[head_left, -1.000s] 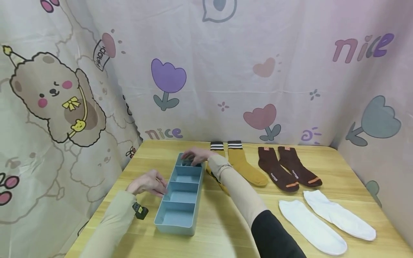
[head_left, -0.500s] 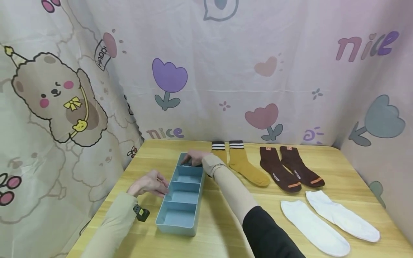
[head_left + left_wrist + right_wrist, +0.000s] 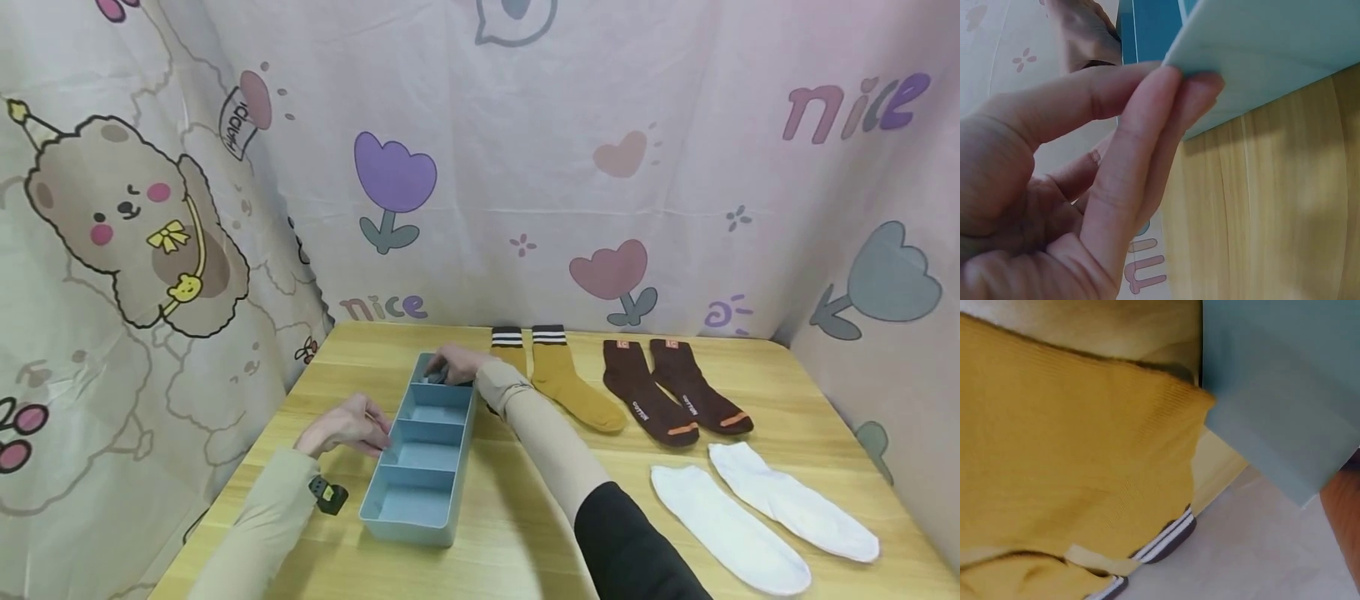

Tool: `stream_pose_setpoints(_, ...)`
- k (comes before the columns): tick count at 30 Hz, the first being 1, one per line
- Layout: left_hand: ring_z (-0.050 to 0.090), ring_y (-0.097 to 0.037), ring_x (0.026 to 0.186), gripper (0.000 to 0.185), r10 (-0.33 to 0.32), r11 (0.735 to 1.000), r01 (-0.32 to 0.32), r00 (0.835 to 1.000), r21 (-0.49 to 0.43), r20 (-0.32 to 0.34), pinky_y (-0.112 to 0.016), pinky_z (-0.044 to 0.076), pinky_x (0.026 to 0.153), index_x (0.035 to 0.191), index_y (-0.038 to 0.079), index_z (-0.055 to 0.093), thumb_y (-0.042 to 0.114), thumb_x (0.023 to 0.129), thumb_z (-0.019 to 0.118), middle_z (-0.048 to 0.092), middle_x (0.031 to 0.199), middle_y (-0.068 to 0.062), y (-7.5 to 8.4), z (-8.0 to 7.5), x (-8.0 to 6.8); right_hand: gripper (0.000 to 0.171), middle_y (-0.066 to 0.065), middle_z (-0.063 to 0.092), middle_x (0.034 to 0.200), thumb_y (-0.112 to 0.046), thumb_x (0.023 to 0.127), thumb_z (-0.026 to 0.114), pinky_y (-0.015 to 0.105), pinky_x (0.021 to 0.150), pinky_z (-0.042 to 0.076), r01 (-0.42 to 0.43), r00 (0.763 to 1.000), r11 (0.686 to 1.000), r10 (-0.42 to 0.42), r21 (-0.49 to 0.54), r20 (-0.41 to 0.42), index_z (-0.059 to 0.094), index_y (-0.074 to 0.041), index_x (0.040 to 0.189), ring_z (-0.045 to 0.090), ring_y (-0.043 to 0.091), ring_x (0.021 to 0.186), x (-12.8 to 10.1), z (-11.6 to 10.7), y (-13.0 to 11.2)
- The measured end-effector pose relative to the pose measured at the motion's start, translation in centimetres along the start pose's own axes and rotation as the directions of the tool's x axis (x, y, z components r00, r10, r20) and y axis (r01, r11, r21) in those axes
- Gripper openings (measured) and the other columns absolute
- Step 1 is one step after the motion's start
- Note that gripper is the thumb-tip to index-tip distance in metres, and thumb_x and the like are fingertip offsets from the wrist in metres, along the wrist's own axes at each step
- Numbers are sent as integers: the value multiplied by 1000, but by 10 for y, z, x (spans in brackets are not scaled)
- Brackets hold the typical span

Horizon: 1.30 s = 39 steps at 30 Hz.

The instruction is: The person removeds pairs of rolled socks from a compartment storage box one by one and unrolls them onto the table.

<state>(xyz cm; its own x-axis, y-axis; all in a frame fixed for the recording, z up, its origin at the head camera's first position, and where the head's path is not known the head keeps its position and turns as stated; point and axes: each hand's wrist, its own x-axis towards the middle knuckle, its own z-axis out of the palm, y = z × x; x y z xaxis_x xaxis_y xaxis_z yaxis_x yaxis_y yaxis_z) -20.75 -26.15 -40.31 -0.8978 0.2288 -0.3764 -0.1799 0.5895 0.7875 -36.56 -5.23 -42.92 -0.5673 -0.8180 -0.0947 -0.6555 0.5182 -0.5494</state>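
A blue-grey box (image 3: 408, 534) with several compartments in a row stands on the wooden table. My left hand (image 3: 348, 427) pinches its left wall; in the left wrist view the thumb and fingers of the left hand (image 3: 1110, 144) grip the rim of the box (image 3: 1266, 50). Over the farthest compartment, my right hand (image 3: 461, 365) curls its fingers down onto a small dark grey bundle (image 3: 437, 377), mostly hidden, its kind unclear. Mustard socks (image 3: 573, 390) with striped cuffs lie beside the box, one partly behind my right forearm. The right wrist view shows a mustard sock (image 3: 1072, 444) near the box wall (image 3: 1279, 406).
Two brown socks (image 3: 647, 396) lie right of the mustard ones. Two white socks (image 3: 731, 525) lie nearer, at the table's right. A printed curtain (image 3: 480, 167) hangs behind and beside the wooden table (image 3: 517, 542).
My right hand stays at the far compartment, its fingers shifting slightly over the dark grey bundle. My left hand keeps its hold on the box wall, and the box stays in place.
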Motion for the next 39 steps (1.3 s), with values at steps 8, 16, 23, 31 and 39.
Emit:
stream_pose_setpoints(8, 71, -18, 70, 21, -21, 998, 25, 998, 59, -65, -34, 63, 67, 98, -14, 68, -6, 78, 71, 72, 83, -12, 4, 5, -1, 44, 16, 70, 127, 11, 80, 66, 28, 99, 52, 107, 973, 981, -71, 161, -219, 67, 0, 123, 65, 25, 115, -13, -6, 7)
stream_pose_setpoints(16, 74, -23, 75, 23, -20, 992, 33, 994, 119, -105, -37, 64, 69, 103, -16, 67, -6, 82, 68, 73, 92, -21, 0, -5, -1, 42, 12, 71, 126, 4, 84, 70, 30, 100, 54, 122, 932, 981, -62, 148, -357, 69, -5, 125, 67, 24, 115, -29, -15, -7)
stream_pose_setpoints(23, 75, -27, 79, 26, -8, 989, 24, 994, 145, -109, -38, 64, 71, 106, -17, 66, -6, 83, 68, 72, 99, -24, 0, -14, 2, 40, 12, 71, 125, 3, 86, 70, 26, 95, 55, 174, 916, 968, -91, 182, -391, 70, -6, 125, 68, 22, 109, -55, -25, -23)
stream_pose_setpoints(31, 74, -24, 78, 25, -22, 989, 40, 992, 146, -126, -37, 64, 71, 106, -18, 65, -6, 85, 67, 71, 99, -26, -1, -17, 0, 40, 12, 65, 123, 4, 83, 70, 25, 93, 54, 210, 927, 971, -161, 114, -340, 72, -8, 122, 61, 21, 108, -98, -5, -23)
stream_pose_setpoints(39, 70, -37, 98, 48, 86, 931, -3, 974, 365, -210, -46, 59, 88, 124, -18, 57, 6, 85, 72, 66, 116, -32, 17, -4, -10, 39, 9, 59, 108, -2, 81, 73, 45, 95, 53, 155, 929, 983, -111, 98, -353, 75, -10, 119, 52, 18, 102, -151, 24, -14)
